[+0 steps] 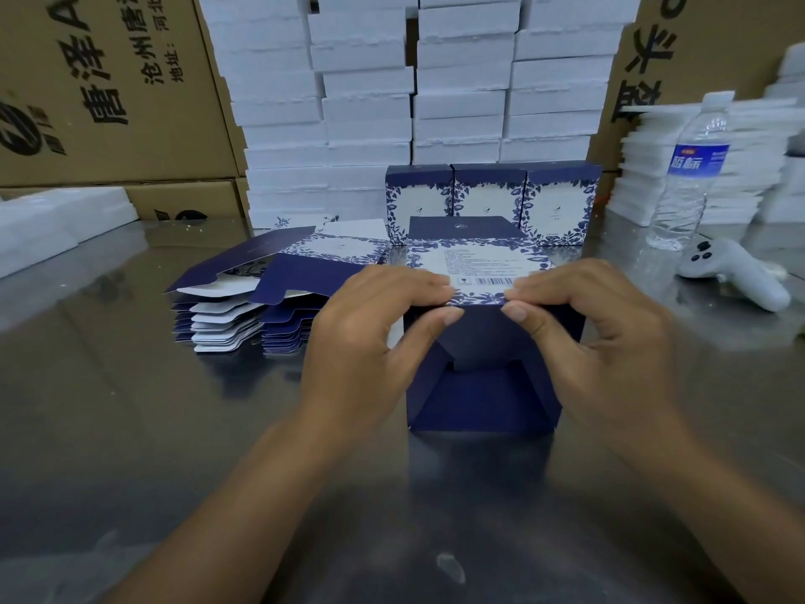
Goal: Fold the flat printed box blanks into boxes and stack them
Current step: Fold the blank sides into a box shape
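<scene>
A navy and white printed box [481,263] lies on its side on the steel table [130,429], its dark end flaps [483,390] facing me. My left hand [370,329] grips its near left edge, fingers on the barcode panel and thumb on the flap. My right hand [596,329] pinches the near right edge the same way. A pile of flat blanks [261,294] sits to the left. Three folded boxes [492,202] stand in a row behind.
Stacks of white foam trays [392,102] fill the back, with more foam at the right [740,167] and left [56,220]. Brown cartons [109,89] stand at the back left. A water bottle [692,176] and a white controller [732,272] rest at the right.
</scene>
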A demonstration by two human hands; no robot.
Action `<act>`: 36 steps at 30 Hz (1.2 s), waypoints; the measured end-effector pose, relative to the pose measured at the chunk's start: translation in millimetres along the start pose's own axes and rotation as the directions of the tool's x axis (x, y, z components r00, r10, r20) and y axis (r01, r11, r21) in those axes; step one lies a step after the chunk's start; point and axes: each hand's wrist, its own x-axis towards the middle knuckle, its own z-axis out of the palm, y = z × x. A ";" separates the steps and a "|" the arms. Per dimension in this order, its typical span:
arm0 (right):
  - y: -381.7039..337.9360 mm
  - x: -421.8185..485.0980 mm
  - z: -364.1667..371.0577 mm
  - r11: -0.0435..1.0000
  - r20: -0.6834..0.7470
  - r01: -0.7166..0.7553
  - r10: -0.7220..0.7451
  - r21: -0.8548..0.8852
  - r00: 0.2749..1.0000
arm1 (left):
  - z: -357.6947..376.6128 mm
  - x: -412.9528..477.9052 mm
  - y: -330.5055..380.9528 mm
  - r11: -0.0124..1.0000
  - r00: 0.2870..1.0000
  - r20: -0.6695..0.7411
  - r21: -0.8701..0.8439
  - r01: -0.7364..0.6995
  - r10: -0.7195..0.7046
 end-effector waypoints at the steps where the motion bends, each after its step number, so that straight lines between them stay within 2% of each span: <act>1: 0.2 0.0 -0.2 1.000 -0.001 0.003 -0.003 -0.005 1.000 | -0.1 0.1 -0.4 1.000 1.000 0.003 0.005 -0.003 0.003; 10: 8.7 0.1 -3.3 0.999 0.006 0.036 -0.036 -0.017 0.999 | -1.0 1.8 0.3 0.999 0.999 0.007 0.017 0.034 -0.034; 18: 6.6 1.7 -4.6 0.995 0.039 -0.094 0.093 0.041 0.995 | -4.0 1.8 -4.1 0.998 0.998 0.019 -0.001 0.058 -0.058; 26: 6.9 2.5 -6.9 0.991 0.051 -0.117 0.114 0.063 0.992 | -6.8 3.5 -8.3 0.997 0.998 -0.019 0.043 0.062 -0.061; 31: 11.8 3.0 -7.6 0.997 0.041 -0.073 0.072 0.028 0.997 | -6.9 3.1 -9.1 0.995 0.997 -0.019 0.063 0.071 -0.070; 36: 17.9 2.9 -9.3 0.990 0.006 -0.136 0.136 0.037 0.991 | -7.7 3.0 -10.2 0.995 0.997 -0.023 0.058 0.079 -0.078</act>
